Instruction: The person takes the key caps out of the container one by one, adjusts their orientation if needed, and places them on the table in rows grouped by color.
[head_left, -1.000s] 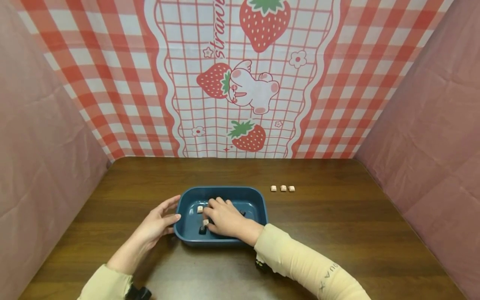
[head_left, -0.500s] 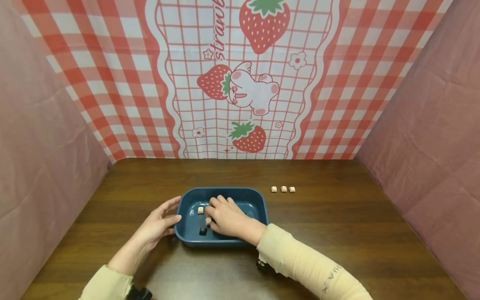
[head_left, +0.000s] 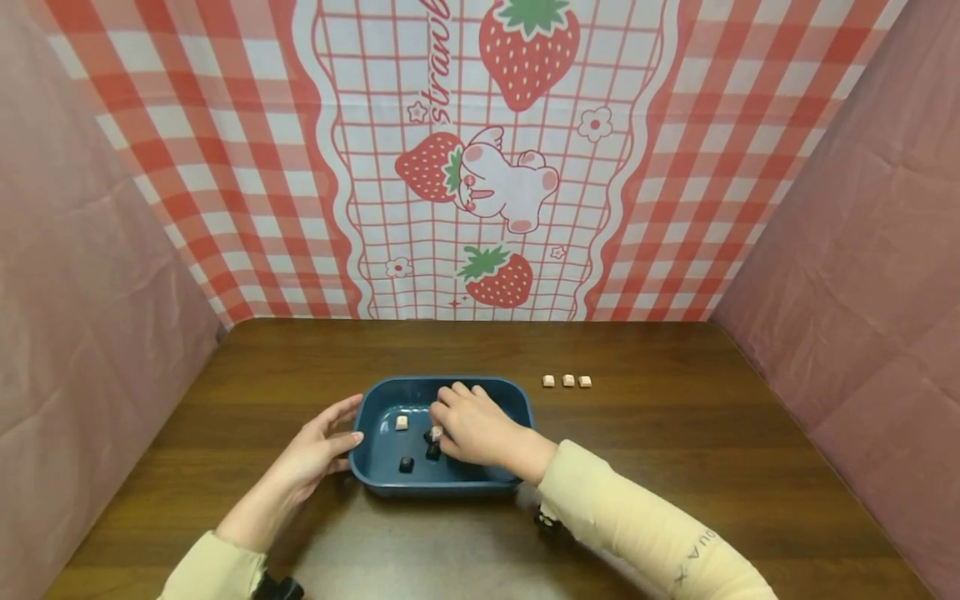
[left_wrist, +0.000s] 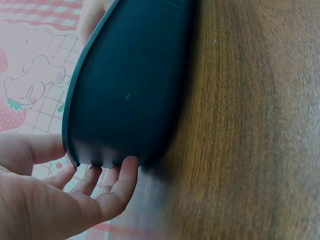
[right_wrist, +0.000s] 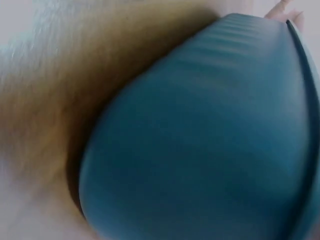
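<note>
My left hand (head_left: 318, 446) holds the left end of a blue rectangular tub (head_left: 442, 483). In the left wrist view its fingertips (left_wrist: 131, 162) lie against the tub's outer end wall, the thumb at the rim. Inside the tub, my right hand (head_left: 480, 427) pinches a pale keycap (head_left: 437, 433) between thumb and index finger. Two black keycaps are close to it, one at the fingertips (head_left: 432, 451). Farther left in the tub lie a cream keycap (head_left: 402, 423) and another black keycap (head_left: 406, 464). The right hand covers the tub's right part; the right wrist view shows only the outer wall.
Beyond the tub's right corner, three cream keycaps (head_left: 568, 381) stand in a row on the brown wooden table (head_left: 645, 433). A strawberry-patterned cloth (head_left: 480, 167) hangs behind the table. Pink cloth walls (head_left: 862, 275) flank both sides.
The right hand has moved right inside the tub, together with the pale keycap. Black keycaps now show beside its fingers. The left hand keeps its place at the tub's end.
</note>
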